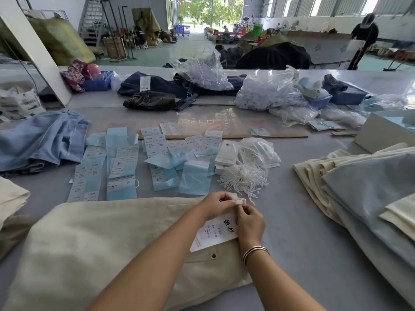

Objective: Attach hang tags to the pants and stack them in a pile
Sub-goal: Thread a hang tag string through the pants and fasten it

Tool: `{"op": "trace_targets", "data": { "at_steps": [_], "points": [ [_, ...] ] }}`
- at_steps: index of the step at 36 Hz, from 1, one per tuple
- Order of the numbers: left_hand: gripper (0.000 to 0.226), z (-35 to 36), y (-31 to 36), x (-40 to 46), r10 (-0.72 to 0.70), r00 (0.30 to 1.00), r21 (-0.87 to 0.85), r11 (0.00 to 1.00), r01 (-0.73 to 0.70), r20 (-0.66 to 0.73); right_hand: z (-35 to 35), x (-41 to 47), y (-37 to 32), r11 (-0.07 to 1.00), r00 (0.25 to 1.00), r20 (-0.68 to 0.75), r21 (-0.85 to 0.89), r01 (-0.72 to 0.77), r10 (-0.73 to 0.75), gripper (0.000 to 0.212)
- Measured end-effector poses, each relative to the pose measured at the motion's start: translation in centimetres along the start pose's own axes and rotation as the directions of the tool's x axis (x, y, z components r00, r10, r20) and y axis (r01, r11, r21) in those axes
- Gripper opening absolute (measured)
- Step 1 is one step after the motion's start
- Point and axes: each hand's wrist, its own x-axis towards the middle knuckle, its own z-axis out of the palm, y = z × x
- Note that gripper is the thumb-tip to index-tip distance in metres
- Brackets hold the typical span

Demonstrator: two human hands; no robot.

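Cream pants (107,239) lie flat across the near table edge, waistband to the right. A white hang tag (216,232) with black characters rests on the waistband. My left hand (216,204) pinches a belt loop or fabric tab at the waistband's far corner. My right hand (250,221) pinches at the same spot, fingers curled on the tag's top end. A pile of white tag strings (243,178) lies just beyond my hands. A stack of white hang tags (226,153) stands by a plastic bag.
Folded cream and light blue pants (363,191) are piled at the right. Blue sticker sheets and labels (125,162) cover the table middle. Light blue jeans (42,140) lie at left, dark jeans (157,90) and plastic bags (267,90) at the back.
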Motion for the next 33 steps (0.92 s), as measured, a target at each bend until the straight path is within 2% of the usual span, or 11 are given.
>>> {"op": "trace_targets", "data": {
  "at_steps": [3,6,8,12,18,21,23,26,30,33],
  "points": [
    [0.010,0.0,-0.5,-0.4,0.016,1.000,-0.071,0.997,-0.016,-0.009,0.2,-0.1,0.1,0.994,0.999,-0.032,0.104,-0.036,0.039,0.024],
    [0.012,0.1,-0.6,-0.4,0.044,0.998,-0.002,0.999,-0.045,-0.055,0.2,-0.6,0.0,0.984,1.000,-0.025,0.180,-0.008,0.012,0.024],
    [0.010,0.2,-0.5,-0.4,0.037,0.997,0.002,0.999,-0.037,-0.068,0.3,-0.7,0.0,0.979,1.000,-0.020,0.206,0.003,0.001,0.025],
    [0.010,0.5,-0.4,-0.1,-0.010,0.996,-0.096,0.995,0.002,-0.088,0.4,-0.7,0.1,0.976,1.000,-0.018,0.220,-0.005,0.009,0.023],
    [0.010,1.9,-0.5,0.3,-0.012,0.967,-0.072,0.997,-0.007,-0.253,0.1,-0.9,-0.2,0.984,1.000,-0.006,0.178,0.026,-0.025,0.023],
    [0.011,1.8,-0.5,0.4,-0.061,0.934,-0.157,0.988,0.005,-0.353,-0.8,-0.8,-0.4,0.970,0.998,0.052,0.240,-0.039,0.027,0.017],
    [0.014,1.2,-0.4,0.3,-0.112,0.911,-0.248,0.969,0.012,-0.396,-2.0,-0.5,-0.2,0.922,0.985,0.128,0.355,-0.155,0.116,0.016],
    [0.012,0.4,-0.2,0.1,-0.165,0.912,-0.318,0.947,0.041,-0.376,-4.0,-0.3,-0.3,0.791,0.953,0.232,0.537,-0.293,0.195,0.016],
    [0.013,-0.2,0.6,-0.6,-0.154,0.930,-0.419,0.908,0.000,-0.334,-6.3,-0.5,-1.3,0.597,0.928,0.335,0.716,-0.363,0.162,0.021],
    [0.012,-0.3,1.4,-1.3,-0.075,0.941,-0.429,0.900,-0.078,-0.329,-7.4,-0.7,-2.6,0.543,0.905,0.415,0.740,-0.397,0.096,0.034]
  ]
}}
